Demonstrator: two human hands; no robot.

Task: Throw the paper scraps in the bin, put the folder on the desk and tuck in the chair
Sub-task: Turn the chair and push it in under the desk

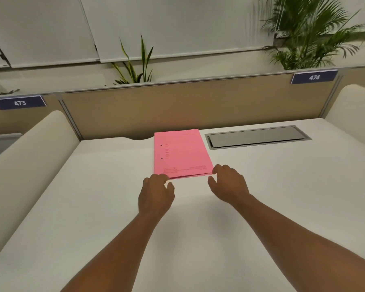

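Note:
A pink folder [180, 153] lies flat on the white desk [261, 197], near the back divider and left of the cable hatch. My left hand [156, 194] pinches its near-left corner with curled fingertips. At the near-right corner, my right hand [229, 184] has its fingers on top of the edge and its thumb just below it. Both forearms reach in from the bottom of the view. No paper scraps, bin or chair are in view.
A grey cable hatch [257, 137] is set into the desk at the back right. A tan divider panel [177, 106] with number plates 473 and 474 runs behind. Cream side screens [25, 157] flank the desk, and plants stand beyond the divider.

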